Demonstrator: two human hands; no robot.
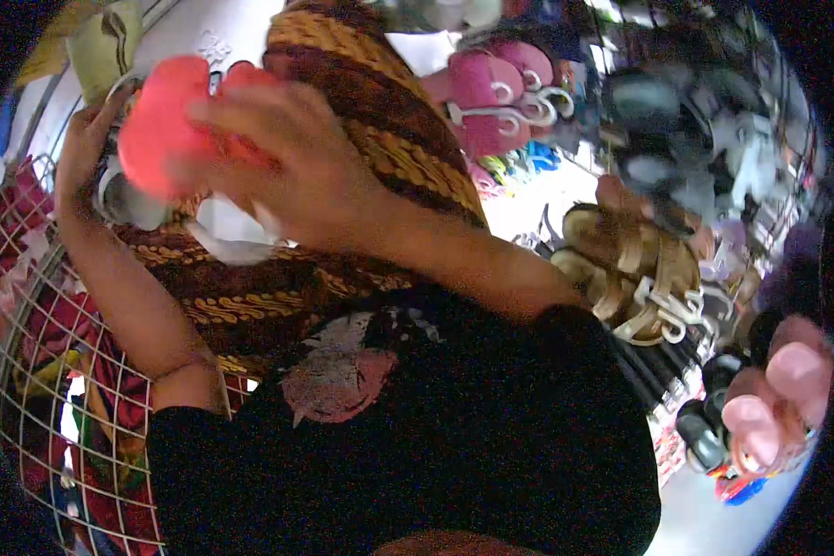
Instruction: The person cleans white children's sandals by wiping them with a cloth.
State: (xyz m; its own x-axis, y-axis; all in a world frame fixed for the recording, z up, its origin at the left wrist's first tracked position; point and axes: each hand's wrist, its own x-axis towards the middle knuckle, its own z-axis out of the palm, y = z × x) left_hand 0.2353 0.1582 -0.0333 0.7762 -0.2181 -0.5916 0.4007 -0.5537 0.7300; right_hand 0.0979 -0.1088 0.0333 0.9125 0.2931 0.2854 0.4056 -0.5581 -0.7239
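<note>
You hold the red shoes (pixel 162 125) high beside the wire rack (pixel 28 306), right hand (pixel 287 167) clasped round them; your left hand (pixel 82 144) touches their white hanger (pixel 119 86), grip unclear. Hooking it on likely needs steady aim

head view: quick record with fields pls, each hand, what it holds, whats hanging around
right hand: fingers closed around a pink-red shoe
left hand: raised at the shoe's far side, grip hidden
behind hands: brown and gold patterned cloth
left side: wire grid rack
right side: tan sandals and pink shoes on white hangers
clothing: black shirt
</note>
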